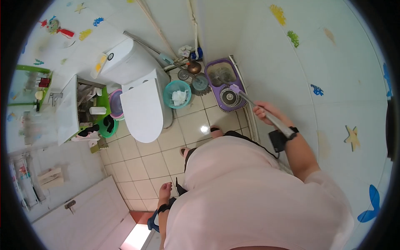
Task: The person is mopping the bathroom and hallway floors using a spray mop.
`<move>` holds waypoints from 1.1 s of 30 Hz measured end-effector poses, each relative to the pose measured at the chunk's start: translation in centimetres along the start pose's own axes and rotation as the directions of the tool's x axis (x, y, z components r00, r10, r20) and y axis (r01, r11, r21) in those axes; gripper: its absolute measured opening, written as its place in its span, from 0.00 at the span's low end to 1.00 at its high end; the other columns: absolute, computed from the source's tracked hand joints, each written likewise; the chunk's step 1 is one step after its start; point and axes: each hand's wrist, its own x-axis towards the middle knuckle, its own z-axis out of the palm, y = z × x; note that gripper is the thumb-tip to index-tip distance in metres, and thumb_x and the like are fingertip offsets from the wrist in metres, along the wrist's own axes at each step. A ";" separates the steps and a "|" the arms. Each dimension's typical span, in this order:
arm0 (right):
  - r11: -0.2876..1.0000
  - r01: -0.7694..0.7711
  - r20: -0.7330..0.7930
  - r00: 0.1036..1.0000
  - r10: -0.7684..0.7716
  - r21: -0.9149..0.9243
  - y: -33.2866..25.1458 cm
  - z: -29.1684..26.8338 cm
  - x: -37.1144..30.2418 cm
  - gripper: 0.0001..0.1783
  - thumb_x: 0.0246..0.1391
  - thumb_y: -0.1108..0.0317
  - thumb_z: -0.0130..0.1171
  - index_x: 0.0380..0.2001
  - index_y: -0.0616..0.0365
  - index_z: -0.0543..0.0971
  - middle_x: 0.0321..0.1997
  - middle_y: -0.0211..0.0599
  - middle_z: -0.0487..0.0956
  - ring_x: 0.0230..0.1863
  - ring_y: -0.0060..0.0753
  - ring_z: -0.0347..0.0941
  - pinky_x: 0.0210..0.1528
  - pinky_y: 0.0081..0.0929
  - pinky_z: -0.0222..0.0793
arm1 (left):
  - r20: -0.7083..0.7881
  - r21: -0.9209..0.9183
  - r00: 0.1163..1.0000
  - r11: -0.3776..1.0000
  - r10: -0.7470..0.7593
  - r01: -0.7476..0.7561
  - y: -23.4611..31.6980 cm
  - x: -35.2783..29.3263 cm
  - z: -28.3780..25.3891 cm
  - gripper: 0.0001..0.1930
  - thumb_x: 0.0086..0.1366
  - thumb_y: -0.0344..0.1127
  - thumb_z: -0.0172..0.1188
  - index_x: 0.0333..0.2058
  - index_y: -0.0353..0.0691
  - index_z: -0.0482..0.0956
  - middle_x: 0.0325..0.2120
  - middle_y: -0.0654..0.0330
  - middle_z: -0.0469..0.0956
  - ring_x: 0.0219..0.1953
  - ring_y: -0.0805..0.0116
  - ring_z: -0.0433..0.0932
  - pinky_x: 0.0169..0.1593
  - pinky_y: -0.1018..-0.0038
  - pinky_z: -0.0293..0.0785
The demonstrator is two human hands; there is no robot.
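Head view: I have the right hand (265,113) wrapped round the pole (248,99), which runs back along the forearm and down to a lilac joint (234,88) over the purple bucket (227,109). Left hand (165,190) hangs by the body, fingers loosely curled; I cannot tell whether it holds anything.

The bucket stands close against the right wall (287,83), which hems in that arm. To its left, a round turquoise disc (200,82) crowds the corner, near a copper-coloured pot (194,67). Further left come a turquoise tub (167,89), then the toilet (143,110), lid down.

The bucket's near part has a round basket (230,96) with a dark centre; its far part contains something grey and murky I cannot make out. White crumpled stuff (180,98) lies in the tub. Beyond the toilet, a green basin (113,132) contains dark cloth (108,122), beside a purple basin (116,104).
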 end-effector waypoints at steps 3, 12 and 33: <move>0.999 0.011 -0.036 0.999 -0.010 0.034 -0.2 0.1 -7.4 0.08 0.59 0.67 0.40 0.29 0.60 0.59 0.19 0.26 0.62 0.12 0.11 0.54 0.08 0.08 0.53 | -0.008 0.131 1.000 0.991 -0.023 0.024 1.8 -1.2 0.1 0.15 0.60 0.43 0.52 0.35 0.35 0.75 0.27 0.63 0.75 0.30 0.76 0.71 0.36 0.80 0.68; 0.897 0.097 -0.186 0.963 -0.194 -0.431 1.1 2.0 -3.6 0.08 0.59 0.64 0.42 0.34 0.57 0.60 0.22 0.29 0.65 0.13 0.13 0.56 0.09 0.08 0.55 | -0.069 0.232 0.974 0.953 0.217 -0.196 8.6 -3.6 4.0 0.16 0.60 0.44 0.52 0.34 0.34 0.74 0.27 0.63 0.74 0.29 0.73 0.70 0.36 0.77 0.67; 0.909 0.088 -0.089 0.987 -0.135 -0.408 1.2 2.3 -0.8 0.10 0.58 0.65 0.42 0.30 0.60 0.60 0.21 0.29 0.65 0.14 0.13 0.57 0.10 0.09 0.55 | -0.075 0.066 0.976 0.978 0.203 -0.199 5.1 -0.1 3.0 0.17 0.61 0.44 0.51 0.35 0.34 0.74 0.26 0.63 0.74 0.31 0.74 0.70 0.38 0.78 0.67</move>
